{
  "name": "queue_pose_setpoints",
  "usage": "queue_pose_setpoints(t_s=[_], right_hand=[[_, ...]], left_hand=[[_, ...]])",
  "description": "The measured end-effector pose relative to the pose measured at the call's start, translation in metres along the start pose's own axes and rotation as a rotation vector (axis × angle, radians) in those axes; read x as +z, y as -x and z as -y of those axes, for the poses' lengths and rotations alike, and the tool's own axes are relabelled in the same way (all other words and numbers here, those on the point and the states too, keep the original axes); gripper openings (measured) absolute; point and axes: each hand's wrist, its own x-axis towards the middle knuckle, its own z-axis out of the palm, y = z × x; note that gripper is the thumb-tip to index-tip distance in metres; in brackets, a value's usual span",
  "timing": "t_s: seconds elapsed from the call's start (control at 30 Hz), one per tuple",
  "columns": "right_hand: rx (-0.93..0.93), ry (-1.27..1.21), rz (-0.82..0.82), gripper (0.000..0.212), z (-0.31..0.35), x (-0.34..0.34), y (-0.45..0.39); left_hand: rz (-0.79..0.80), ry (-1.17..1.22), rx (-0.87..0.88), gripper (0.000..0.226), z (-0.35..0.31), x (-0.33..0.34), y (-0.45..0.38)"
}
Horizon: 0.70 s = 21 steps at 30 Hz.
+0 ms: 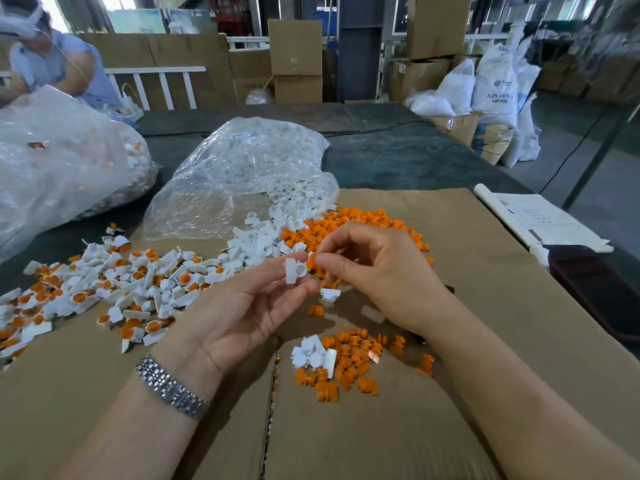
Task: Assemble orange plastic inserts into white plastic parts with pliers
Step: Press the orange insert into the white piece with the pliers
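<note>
My left hand (pixel 249 306) holds a white plastic part (pixel 294 270) between thumb and fingertips, its round socket facing right. My right hand (pixel 374 271) pinches an orange insert (pixel 311 260) right at that socket. Under the hands lie a loose white part (pixel 329 294) and a single orange insert (pixel 316 310). A small heap of orange inserts (pixel 356 362) and white parts (pixel 311 353) sits nearer me. Behind the hands spread a large orange pile (pixel 367 226) and a white pile (pixel 270 233). Finished white-and-orange pieces (pixel 114 282) cover the left side. No pliers show.
A clear bag of white parts (pixel 242 168) lies open at the middle back, a bigger bag (pixel 59 161) at the left. Brown cardboard (pixel 485 306) covers the table. Papers (pixel 543 220) and a dark object (pixel 595 289) lie at right. Another person (pixel 52 64) sits far left.
</note>
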Motion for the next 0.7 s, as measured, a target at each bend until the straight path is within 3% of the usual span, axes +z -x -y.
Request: queue_pose_setpoints(t_s=[0.17,0.3,0.57,0.7], right_hand=[[-0.182,0.265,-0.037,0.005,-0.0013,0.0106,-0.0001],[-0.232,0.394,-0.074,0.005,-0.0016,0.0114,0.0008],[-0.257,0.383,-0.074,0.004,0.0041,0.0072,0.0019],[-0.246,0.388,-0.086,0.004,0.0074,0.0088,0.0030]], left_hand=[[0.024,-0.016,0.008,0.018,0.0021,0.0022,0.0008],[0.051,-0.185,0.115,0.015,0.0031,0.0033,0.0031],[0.162,-0.354,0.240,0.020,0.0006,0.0033,0.0082],[0.134,-0.531,0.408,0.027,-0.0020,0.0010,0.0099]])
